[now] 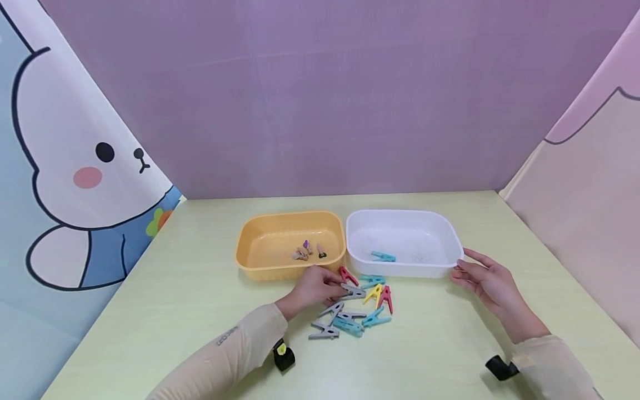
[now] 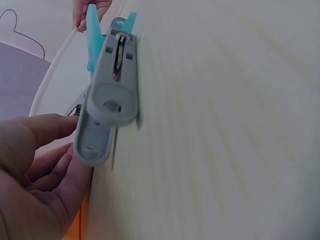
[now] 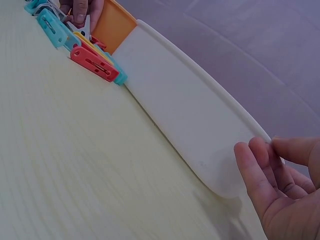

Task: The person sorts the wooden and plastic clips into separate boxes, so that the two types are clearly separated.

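Pale yellow-green table (image 1: 175, 300) with a purple backdrop behind it and a cartoon bunny curtain (image 1: 75, 166) off to the left side. In the middle there's a pile of plastic clothes pegs (image 1: 355, 308), grey, teal, red and yellow, lying just in front of the gap between two tubs.

The left hand (image 1: 315, 289) is at the back-left edge of that pile, fingertips pinching a grey peg (image 1: 352, 291) that's still lying on the table. In the left wrist view, that grey peg (image 2: 107, 100) sits right at the fingertips with a teal one behind it.

The orange tub (image 1: 290, 269) is behind the pile to the left, with a few tiny pegs in it. The white tub (image 1: 450, 244) is behind the pile to the right, holding one teal peg (image 1: 383, 256). The right hand (image 1: 487, 283) rests at the white tub's right corner, fingers relaxed and barely curled, touching the rim and holding nothing. Looks like it's steadying it.

My take on doing this bit well: grab the grey peg by its sides near the middle rather than the tail ends, so it doesn't spring open, and lift it straight up so the red peg (image 1: 347, 275) touching it doesn't get dragged along. Keep the tub held so it doesn't skid.
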`<state>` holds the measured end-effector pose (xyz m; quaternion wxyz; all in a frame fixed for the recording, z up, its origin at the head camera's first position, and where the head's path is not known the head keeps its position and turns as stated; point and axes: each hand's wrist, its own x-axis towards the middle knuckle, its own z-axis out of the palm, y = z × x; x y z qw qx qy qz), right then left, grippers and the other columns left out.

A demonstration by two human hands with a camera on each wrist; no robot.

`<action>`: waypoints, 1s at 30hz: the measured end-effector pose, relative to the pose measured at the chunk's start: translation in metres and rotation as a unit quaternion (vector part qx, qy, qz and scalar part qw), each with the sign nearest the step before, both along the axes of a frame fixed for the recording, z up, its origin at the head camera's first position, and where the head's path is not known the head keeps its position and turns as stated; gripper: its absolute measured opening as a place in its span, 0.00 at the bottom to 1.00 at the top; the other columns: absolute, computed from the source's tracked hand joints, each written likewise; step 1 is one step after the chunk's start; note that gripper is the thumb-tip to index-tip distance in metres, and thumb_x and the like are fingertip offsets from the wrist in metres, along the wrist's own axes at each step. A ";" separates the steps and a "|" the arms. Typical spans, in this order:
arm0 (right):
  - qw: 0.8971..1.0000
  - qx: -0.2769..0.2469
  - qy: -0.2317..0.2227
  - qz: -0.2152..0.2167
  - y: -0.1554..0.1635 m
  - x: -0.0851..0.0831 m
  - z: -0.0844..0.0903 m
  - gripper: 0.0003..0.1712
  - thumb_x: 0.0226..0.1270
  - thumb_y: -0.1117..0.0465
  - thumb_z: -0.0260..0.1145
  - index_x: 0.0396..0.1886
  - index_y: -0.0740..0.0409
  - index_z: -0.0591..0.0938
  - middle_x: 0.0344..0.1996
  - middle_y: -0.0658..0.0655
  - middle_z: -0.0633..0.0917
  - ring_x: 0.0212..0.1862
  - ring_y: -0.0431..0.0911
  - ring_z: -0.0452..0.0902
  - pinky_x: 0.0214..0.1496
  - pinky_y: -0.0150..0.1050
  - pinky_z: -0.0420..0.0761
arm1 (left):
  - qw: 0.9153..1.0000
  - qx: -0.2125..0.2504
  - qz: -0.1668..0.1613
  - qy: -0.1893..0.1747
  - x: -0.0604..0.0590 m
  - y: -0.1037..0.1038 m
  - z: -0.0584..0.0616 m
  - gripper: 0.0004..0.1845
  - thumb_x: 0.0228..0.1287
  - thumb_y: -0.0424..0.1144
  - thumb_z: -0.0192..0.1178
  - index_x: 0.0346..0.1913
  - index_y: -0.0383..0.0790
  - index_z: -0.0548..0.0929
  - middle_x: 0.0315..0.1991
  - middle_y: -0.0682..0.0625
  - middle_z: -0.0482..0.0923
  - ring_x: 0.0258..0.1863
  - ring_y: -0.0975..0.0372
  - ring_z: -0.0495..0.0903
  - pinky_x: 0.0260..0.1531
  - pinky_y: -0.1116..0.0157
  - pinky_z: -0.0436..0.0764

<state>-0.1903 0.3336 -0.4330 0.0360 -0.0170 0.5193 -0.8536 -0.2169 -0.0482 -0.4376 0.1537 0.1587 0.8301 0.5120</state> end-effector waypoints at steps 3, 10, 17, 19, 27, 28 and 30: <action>1.000 -0.003 0.001 0.000 0.000 0.000 0.000 0.20 0.73 0.77 0.54 0.46 0.52 0.86 0.31 0.60 0.88 0.33 0.47 0.87 0.42 0.39 0.87 | 1.000 -0.005 0.000 -0.002 0.000 0.001 0.001 0.07 0.57 0.31 0.72 0.39 0.33 0.89 0.30 0.50 0.87 0.23 0.65 0.82 0.24 0.66 0.85; 1.000 -0.004 0.010 0.003 0.000 -0.001 -0.001 0.21 0.73 0.78 0.53 0.46 0.53 0.86 0.32 0.60 0.88 0.33 0.47 0.87 0.41 0.39 0.87 | 1.000 -0.002 0.003 -0.013 0.001 0.002 0.002 0.08 0.59 0.36 0.72 0.38 0.35 0.89 0.27 0.50 0.85 0.23 0.65 0.81 0.24 0.66 0.85; 1.000 -0.003 -0.003 0.000 0.001 0.000 0.000 0.19 0.72 0.77 0.56 0.45 0.51 0.86 0.30 0.60 0.87 0.33 0.47 0.86 0.41 0.39 0.87 | 1.000 0.002 0.004 -0.021 0.000 0.002 0.002 0.09 0.61 0.37 0.71 0.40 0.34 0.89 0.27 0.48 0.85 0.23 0.64 0.82 0.23 0.65 0.86; 1.000 -0.001 -0.005 0.000 0.001 -0.001 0.000 0.19 0.72 0.77 0.56 0.45 0.51 0.86 0.30 0.60 0.87 0.33 0.47 0.86 0.41 0.39 0.87 | 1.000 0.002 0.002 -0.020 0.000 0.002 0.003 0.09 0.61 0.37 0.71 0.40 0.34 0.89 0.27 0.48 0.85 0.23 0.63 0.82 0.23 0.65 0.86; 1.000 0.000 -0.009 -0.001 0.000 0.000 0.001 0.19 0.72 0.77 0.56 0.45 0.51 0.86 0.30 0.60 0.87 0.32 0.47 0.86 0.41 0.39 0.87 | 1.000 0.012 -0.006 -0.022 0.001 0.001 0.004 0.08 0.61 0.35 0.71 0.39 0.33 0.89 0.27 0.47 0.86 0.23 0.62 0.83 0.23 0.64 0.86; 1.000 0.001 -0.008 -0.002 0.001 0.000 0.001 0.19 0.72 0.77 0.56 0.45 0.51 0.86 0.30 0.60 0.87 0.32 0.47 0.86 0.41 0.39 0.87 | 1.000 0.015 -0.007 -0.023 0.001 0.001 0.004 0.08 0.61 0.34 0.71 0.39 0.32 0.89 0.27 0.47 0.86 0.23 0.62 0.83 0.23 0.64 0.86; 1.000 0.001 -0.008 -0.001 0.001 0.000 0.001 0.19 0.72 0.77 0.56 0.45 0.51 0.86 0.30 0.61 0.87 0.33 0.47 0.86 0.41 0.39 0.87 | 0.999 0.017 -0.008 -0.028 0.000 0.000 0.003 0.08 0.61 0.35 0.71 0.39 0.32 0.89 0.27 0.47 0.86 0.23 0.62 0.84 0.23 0.64 0.86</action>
